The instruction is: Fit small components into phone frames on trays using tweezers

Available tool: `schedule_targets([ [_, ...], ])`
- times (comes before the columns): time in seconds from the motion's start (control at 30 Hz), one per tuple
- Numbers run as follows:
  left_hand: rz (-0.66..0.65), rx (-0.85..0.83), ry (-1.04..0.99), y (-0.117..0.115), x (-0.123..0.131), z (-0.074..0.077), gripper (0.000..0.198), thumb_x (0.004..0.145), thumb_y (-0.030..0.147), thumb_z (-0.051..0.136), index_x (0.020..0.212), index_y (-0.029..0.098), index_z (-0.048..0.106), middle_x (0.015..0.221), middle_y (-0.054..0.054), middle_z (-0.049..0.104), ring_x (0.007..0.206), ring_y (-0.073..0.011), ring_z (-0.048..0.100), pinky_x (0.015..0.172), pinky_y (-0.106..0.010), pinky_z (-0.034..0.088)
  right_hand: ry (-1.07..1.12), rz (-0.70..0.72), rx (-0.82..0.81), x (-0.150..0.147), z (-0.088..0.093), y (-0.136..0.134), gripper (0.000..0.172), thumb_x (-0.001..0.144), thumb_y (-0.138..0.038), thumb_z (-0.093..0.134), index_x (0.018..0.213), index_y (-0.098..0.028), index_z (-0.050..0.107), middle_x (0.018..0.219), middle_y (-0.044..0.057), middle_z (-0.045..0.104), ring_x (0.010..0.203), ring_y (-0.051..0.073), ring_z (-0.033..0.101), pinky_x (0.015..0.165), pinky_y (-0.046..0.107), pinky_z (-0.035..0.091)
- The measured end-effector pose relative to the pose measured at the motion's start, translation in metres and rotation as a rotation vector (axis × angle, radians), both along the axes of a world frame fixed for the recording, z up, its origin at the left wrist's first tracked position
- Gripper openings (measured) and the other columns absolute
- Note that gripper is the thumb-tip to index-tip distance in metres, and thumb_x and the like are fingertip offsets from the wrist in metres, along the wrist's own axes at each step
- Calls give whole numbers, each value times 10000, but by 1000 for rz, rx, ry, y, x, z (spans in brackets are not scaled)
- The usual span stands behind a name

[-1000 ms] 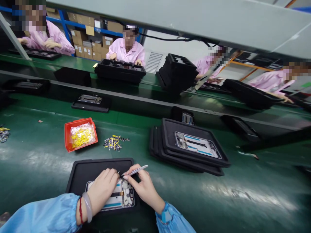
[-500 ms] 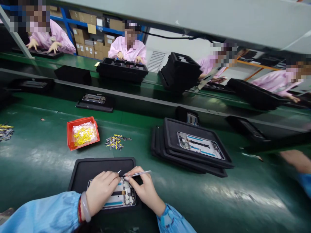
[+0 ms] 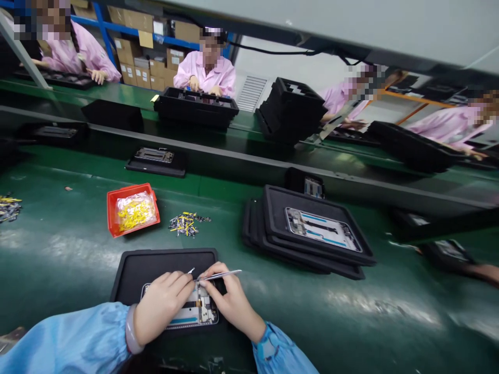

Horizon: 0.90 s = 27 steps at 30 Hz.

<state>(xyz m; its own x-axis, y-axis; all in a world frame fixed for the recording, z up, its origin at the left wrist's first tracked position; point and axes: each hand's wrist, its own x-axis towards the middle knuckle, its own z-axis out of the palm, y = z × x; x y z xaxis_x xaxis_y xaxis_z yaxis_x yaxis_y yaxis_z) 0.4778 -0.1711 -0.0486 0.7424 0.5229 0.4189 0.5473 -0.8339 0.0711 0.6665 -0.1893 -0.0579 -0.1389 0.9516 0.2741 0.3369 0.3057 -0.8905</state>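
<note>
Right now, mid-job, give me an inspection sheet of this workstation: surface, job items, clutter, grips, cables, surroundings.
surface: glossy green assembly-line belt.
job items: black plastic tray holding a metal phone frame with blue strips; slender steel tweezers.
clutter: red plastic bin with a clear bag of yellow parts; loose heap of small yellow and dark parts; stack of black trays.
grips: right hand pinches the tweezers; left hand lies over the frame, a thin tip at its fingers, too small to identify.
cables: black overhead cable; on the belt, nothing seen.
surroundings: co-workers in pink smocks; shelves of cardboard boxes.
</note>
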Motion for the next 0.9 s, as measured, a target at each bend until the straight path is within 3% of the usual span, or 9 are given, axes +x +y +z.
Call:
schedule_targets([
  [0.2, -9, -28, 83, 2, 3, 1, 304, 955, 77, 290, 940, 131, 589, 901, -63, 675, 779, -179, 614, 660, -306, 469, 74, 7, 71, 0, 5, -2, 84, 887, -163, 549, 861, -236, 581, 800, 35, 661, 755, 189, 656, 677, 306, 531],
  [0.3, -3, -33, 84, 2, 4, 1, 240, 939, 87, 351, 968, 133, 584, 934, -61, 679, 795, -185, 613, 667, -309, 461, 255, -192, 116, 1, 9, -3, 44, 899, -235, 571, 868, -250, 544, 805, 24, 634, 785, 187, 659, 713, 331, 547],
  [0.4, -2, -63, 73, 1, 6, 2, 156, 911, 112, 432, 963, 132, 577, 942, -57, 674, 782, -194, 608, 666, -314, 455, 372, -349, 55, -1, 9, -4, 148, 885, -326, 610, 960, -261, 501, 853, 17, 637, 822, 181, 670, 757, 339, 553],
  [0.53, 17, -126, 71, 3, 6, 6, 116, 895, 134, 457, 923, 145, 569, 893, -57, 653, 770, -202, 604, 673, -326, 463, 304, -255, -70, -9, -3, -7, 279, 869, -342, 627, 1075, -251, 462, 883, 37, 686, 853, 191, 687, 788, 341, 553],
  [0.67, 19, -190, -1, 4, 3, 6, 139, 893, 122, 426, 911, 152, 560, 875, -51, 640, 743, -198, 605, 658, -327, 483, 252, -225, -81, -13, -12, -7, 277, 864, -334, 624, 1071, -253, 459, 892, 32, 694, 860, 180, 691, 805, 317, 550],
  [0.9, 53, -341, -154, 8, -2, 6, 169, 911, 125, 370, 860, 187, 520, 882, -26, 635, 749, -149, 628, 670, -249, 505, 251, -183, -125, -13, -13, -6, 262, 848, -309, 632, 1033, -245, 458, 868, 32, 701, 842, 188, 702, 791, 323, 560],
])
